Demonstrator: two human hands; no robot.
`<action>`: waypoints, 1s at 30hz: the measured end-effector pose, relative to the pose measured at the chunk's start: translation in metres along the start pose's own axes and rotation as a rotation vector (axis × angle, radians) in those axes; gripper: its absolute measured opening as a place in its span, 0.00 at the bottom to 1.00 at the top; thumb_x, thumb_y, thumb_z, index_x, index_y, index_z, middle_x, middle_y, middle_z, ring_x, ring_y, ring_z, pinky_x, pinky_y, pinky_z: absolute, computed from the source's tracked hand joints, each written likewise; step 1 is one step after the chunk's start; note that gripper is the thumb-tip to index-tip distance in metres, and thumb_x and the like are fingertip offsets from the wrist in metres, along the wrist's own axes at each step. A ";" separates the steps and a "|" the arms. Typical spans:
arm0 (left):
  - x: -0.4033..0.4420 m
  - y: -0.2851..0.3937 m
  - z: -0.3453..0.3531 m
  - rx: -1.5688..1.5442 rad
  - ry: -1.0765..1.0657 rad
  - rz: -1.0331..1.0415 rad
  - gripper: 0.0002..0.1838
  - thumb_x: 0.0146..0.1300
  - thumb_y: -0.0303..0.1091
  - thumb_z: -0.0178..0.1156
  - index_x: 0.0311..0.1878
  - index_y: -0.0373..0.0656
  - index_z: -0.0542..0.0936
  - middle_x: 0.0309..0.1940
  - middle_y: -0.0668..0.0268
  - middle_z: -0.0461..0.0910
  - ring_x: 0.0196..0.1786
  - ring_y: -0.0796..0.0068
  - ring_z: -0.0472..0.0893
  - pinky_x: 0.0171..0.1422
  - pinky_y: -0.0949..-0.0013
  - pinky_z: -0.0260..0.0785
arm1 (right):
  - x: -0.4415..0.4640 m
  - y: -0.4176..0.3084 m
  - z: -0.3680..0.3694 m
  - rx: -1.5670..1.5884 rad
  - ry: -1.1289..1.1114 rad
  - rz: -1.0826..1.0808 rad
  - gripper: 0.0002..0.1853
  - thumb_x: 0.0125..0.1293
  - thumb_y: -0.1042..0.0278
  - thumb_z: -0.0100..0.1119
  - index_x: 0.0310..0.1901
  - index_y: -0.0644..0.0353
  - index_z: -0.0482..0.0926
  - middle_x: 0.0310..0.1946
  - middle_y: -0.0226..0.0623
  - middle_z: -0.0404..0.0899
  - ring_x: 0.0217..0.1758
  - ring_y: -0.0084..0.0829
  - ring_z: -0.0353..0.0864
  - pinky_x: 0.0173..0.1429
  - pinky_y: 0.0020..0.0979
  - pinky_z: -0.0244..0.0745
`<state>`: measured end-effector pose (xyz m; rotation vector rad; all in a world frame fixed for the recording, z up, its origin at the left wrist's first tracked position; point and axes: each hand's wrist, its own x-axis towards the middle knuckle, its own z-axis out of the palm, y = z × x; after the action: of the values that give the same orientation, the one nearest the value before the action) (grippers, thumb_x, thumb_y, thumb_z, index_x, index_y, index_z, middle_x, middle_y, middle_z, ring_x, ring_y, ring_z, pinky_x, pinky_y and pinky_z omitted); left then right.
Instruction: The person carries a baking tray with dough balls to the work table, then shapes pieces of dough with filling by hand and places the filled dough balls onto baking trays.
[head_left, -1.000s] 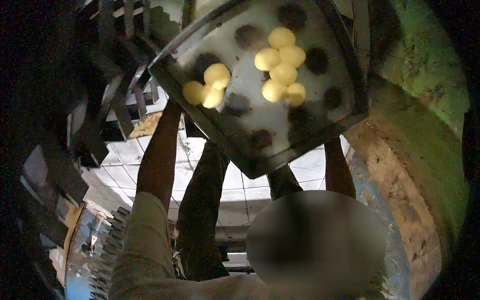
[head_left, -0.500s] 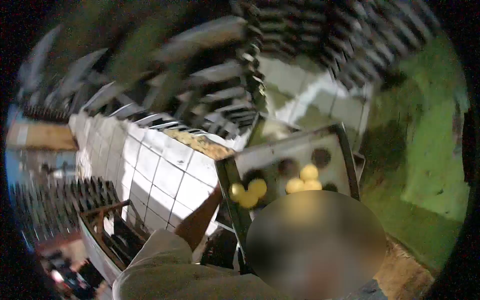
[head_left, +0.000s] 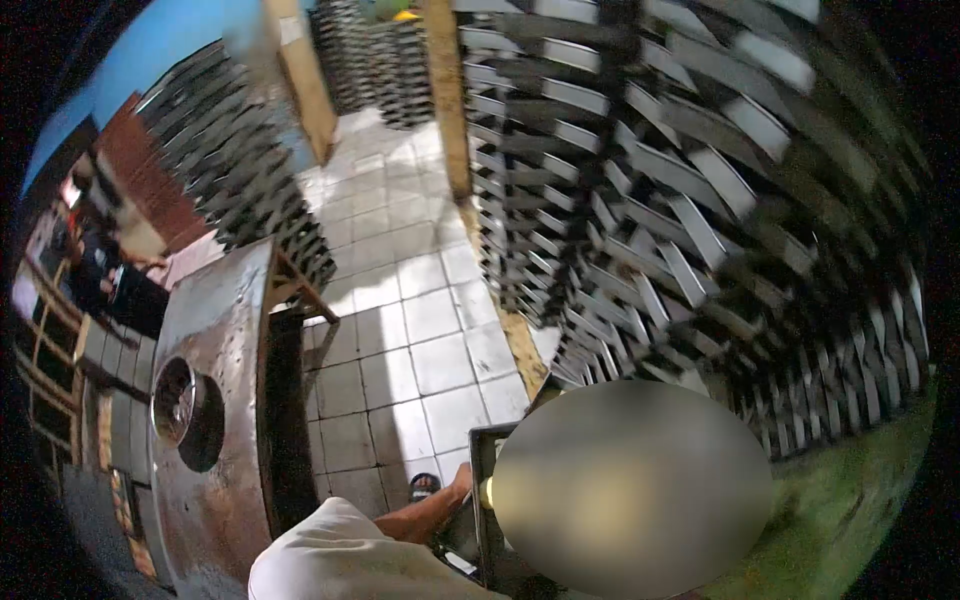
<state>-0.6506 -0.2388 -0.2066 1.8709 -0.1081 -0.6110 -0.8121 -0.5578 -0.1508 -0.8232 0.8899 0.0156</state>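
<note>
My left hand (head_left: 461, 481) is at the left edge of a dark-rimmed metal tray (head_left: 481, 545), its fingers closed around the rim. A yellow ball (head_left: 487, 492) shows just inside that edge. A large blurred oval hides most of the tray and whatever else lies on it. I cannot see my right hand; it may be behind the blur or out of frame. My left forearm comes out of a pale sleeve (head_left: 340, 550).
Tall stacks of metal pans (head_left: 560, 100) rise ahead and to the right. At left stands a rusty metal table (head_left: 215, 320) with a round pan (head_left: 185, 410) on it. White floor tiles (head_left: 435, 350) run between. A person (head_left: 100, 270) is at far left.
My view has swung, bringing the metal table and aisle further into view. My left hand has come into sight at the tray. Most yellow balls seen earlier are now behind the blur.
</note>
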 end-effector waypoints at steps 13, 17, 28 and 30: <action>0.036 -0.072 -0.475 -0.451 0.651 -0.232 0.22 0.66 0.41 0.60 0.43 0.25 0.85 0.37 0.45 0.87 0.42 0.58 0.85 0.46 0.49 0.74 | -0.030 -0.051 0.593 -0.418 -0.381 -0.116 0.23 0.73 0.51 0.57 0.60 0.58 0.80 0.49 0.36 0.86 0.50 0.31 0.84 0.59 0.39 0.78; 0.019 0.014 -0.582 -0.519 0.851 -0.191 0.24 0.67 0.45 0.61 0.50 0.30 0.85 0.46 0.53 0.87 0.47 0.62 0.85 0.49 0.53 0.75 | 0.004 -0.078 0.709 -0.490 -0.513 -0.130 0.23 0.74 0.51 0.57 0.61 0.59 0.80 0.50 0.36 0.86 0.51 0.31 0.84 0.60 0.39 0.78; 0.099 0.079 -0.756 -0.937 1.404 -0.089 0.24 0.67 0.46 0.61 0.52 0.32 0.84 0.47 0.55 0.87 0.48 0.62 0.84 0.51 0.55 0.75 | 0.177 -0.116 1.050 -0.766 -0.914 0.003 0.23 0.74 0.51 0.56 0.61 0.60 0.80 0.50 0.37 0.85 0.51 0.32 0.84 0.60 0.39 0.78; 0.106 0.084 -0.773 -0.991 1.498 -0.092 0.24 0.68 0.46 0.61 0.53 0.32 0.84 0.47 0.55 0.87 0.48 0.62 0.84 0.51 0.55 0.74 | 0.200 -0.108 1.112 -0.824 -0.971 0.046 0.23 0.74 0.52 0.56 0.61 0.60 0.80 0.50 0.37 0.85 0.51 0.32 0.84 0.60 0.39 0.78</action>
<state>-0.1867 0.3486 0.0287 0.9439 1.0561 0.6972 0.1124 0.0179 0.1687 -1.3692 -0.0687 0.8011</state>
